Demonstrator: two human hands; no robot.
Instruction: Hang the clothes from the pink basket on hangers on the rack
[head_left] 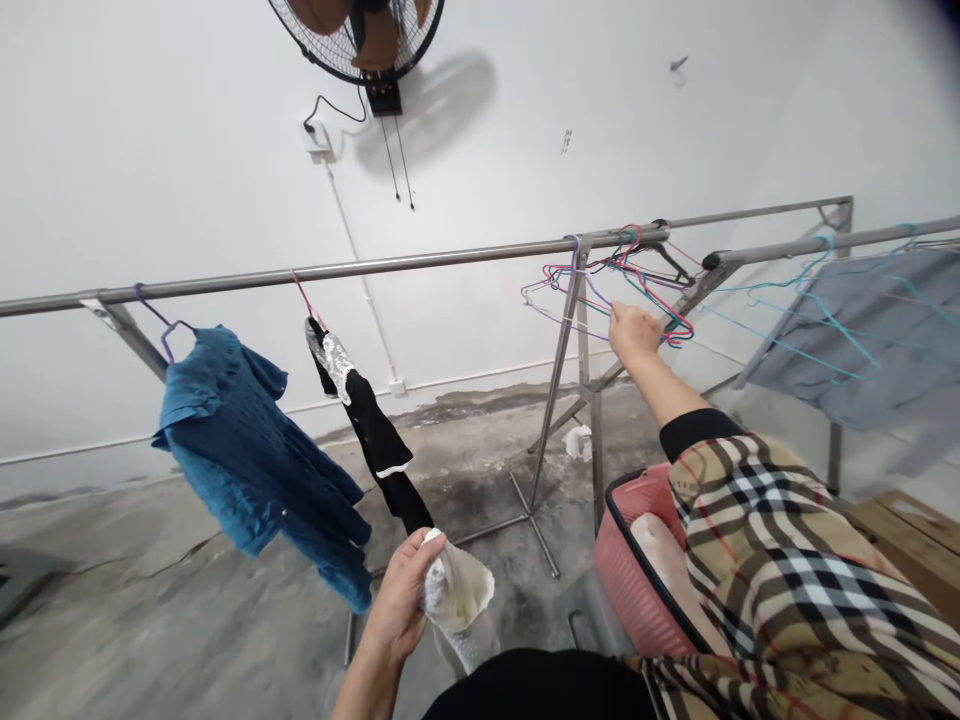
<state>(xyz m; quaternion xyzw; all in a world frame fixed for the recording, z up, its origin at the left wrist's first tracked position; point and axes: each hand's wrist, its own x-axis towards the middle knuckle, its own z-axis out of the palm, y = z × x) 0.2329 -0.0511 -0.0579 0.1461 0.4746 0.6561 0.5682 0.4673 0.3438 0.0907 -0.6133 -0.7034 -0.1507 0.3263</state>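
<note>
A white wall (510, 190) bears a caged fan (375, 45) with brown blades, its shadow (457, 95) falling to the right, wired to a white socket (319, 138). Below spreads a blotchy grey concrete floor (240, 640); a brown box (911, 545), probably cardboard, shows partly at lower right.

Cream cloth (459, 592), blue garment (247, 450), pink basket (637, 575), beige checked sleeve (739, 490).

A fan (379, 45) is cropped by the top edge; black clothing (555, 690) hides the white cloth's (461, 592) lower end; wall marks (566, 141) are illegible.
</note>
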